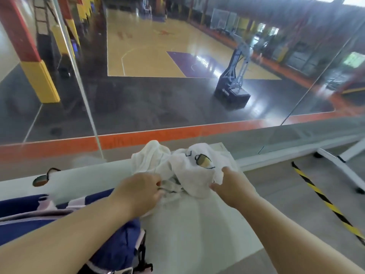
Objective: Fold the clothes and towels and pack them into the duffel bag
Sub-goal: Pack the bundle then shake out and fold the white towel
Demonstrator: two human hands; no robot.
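Observation:
A crumpled white garment [189, 165] with a black and tan print lies at the far end of the white table [197, 234]. My left hand [138, 191] grips a grey-white fold at the garment's near left edge, fingers curled. My right hand [232, 184] rests on the garment's near right edge, thumb spread toward the cloth; whether it pinches the cloth cannot be told. The navy duffel bag [116, 246] with pale pink trim sits at the table's near left, under my left forearm.
A glass wall [177, 95] stands right behind the table, with a basketball court beyond it. A second piece of white cloth with a tan print [42, 177] lies at far left. A yellow-black striped bar [325, 202] and white frame legs [341, 167] are on the floor to the right.

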